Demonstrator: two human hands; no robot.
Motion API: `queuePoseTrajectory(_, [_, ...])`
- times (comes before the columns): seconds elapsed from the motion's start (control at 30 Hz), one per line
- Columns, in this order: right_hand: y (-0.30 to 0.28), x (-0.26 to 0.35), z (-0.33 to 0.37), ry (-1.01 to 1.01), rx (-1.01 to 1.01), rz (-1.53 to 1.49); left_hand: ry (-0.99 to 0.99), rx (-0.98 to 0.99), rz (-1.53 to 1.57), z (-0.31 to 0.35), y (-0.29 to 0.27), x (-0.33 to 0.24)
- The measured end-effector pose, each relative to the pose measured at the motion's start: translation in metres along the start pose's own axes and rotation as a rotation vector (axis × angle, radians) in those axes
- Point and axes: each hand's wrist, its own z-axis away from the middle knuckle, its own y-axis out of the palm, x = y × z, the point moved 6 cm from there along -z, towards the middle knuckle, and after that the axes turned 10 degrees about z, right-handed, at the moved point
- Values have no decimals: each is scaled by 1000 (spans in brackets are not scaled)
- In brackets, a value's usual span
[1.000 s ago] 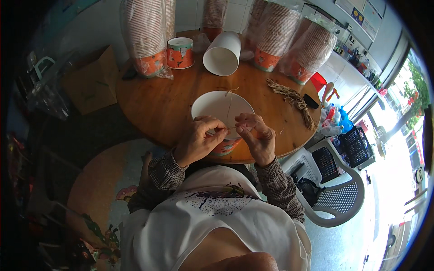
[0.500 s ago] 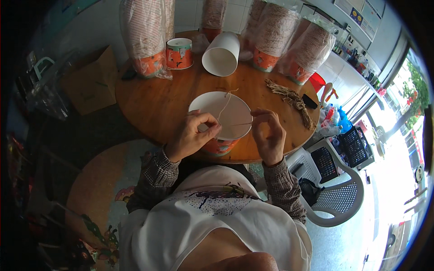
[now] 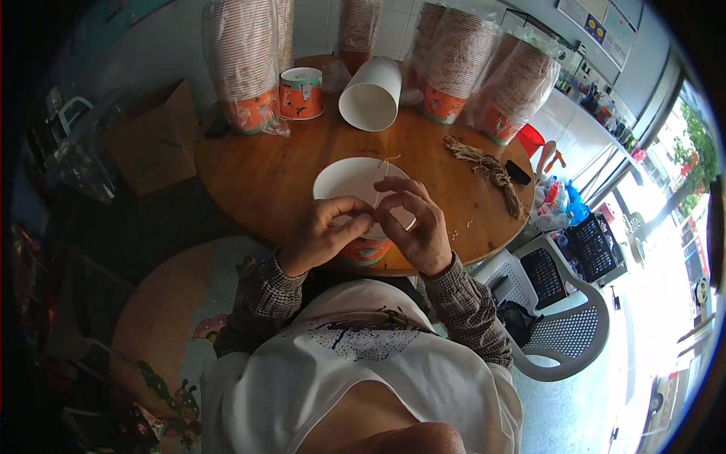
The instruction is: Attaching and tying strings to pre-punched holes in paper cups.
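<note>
A large paper bucket (image 3: 342, 180) stands at the table's near edge, white inside, with an orange patterned outside. Over its opening, the fingertips of both my hands meet. My left hand (image 3: 318, 233) is closed in a pinch on a thin tan string (image 3: 387, 163), whose other end trails over the bucket's far rim. My right hand (image 3: 417, 228) pinches at the same spot, thumb and forefinger together against the left fingertips, the other fingers curled above. What lies right between the fingertips is mostly hidden, but the string runs into them.
A bundle of tan strings (image 3: 484, 163) lies on the round wooden table (image 3: 261, 181), beside a dark flat object (image 3: 518, 171). Behind are a white bucket (image 3: 369, 98) on its side, a short orange tub (image 3: 302, 94) and several bagged cup stacks (image 3: 461, 57). A grey plastic chair (image 3: 563, 333) stands at right.
My right hand has moved left from the bucket's right rim to meet my left hand. The string stretched between them is no longer visible.
</note>
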Motion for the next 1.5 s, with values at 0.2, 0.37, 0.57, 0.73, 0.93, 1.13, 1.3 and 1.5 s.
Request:
queuePoseTrajectory(0.2, [6,-15,3,86,2,-101,-9,54,-108,0,0,6])
queuePoseTrajectory(0.37, [17,-29,13,368,150,-489,-56,6,65,-1,-4,6])
queuePoseTrajectory(0.57, [18,-22,17,238,66,-270,51,-35,-8,-2,-5,3])
queuePoseTrajectory(0.73, [16,-27,20,308,69,-133,169,-105,-211,-2,-5,-5])
queuePoseTrajectory(0.93, [16,-20,22,194,-15,-42,172,-138,-141,-3,-4,1])
queuePoseTrajectory(1.13, [11,-14,22,257,-29,-94,169,-167,-90,-2,-4,-1])
queuePoseTrajectory(1.3, [10,-13,23,211,-55,-50,219,-185,-180,-1,-1,-6])
queuePoseTrajectory(1.5, [9,-8,22,152,-61,2,289,-224,-312,1,2,-11])
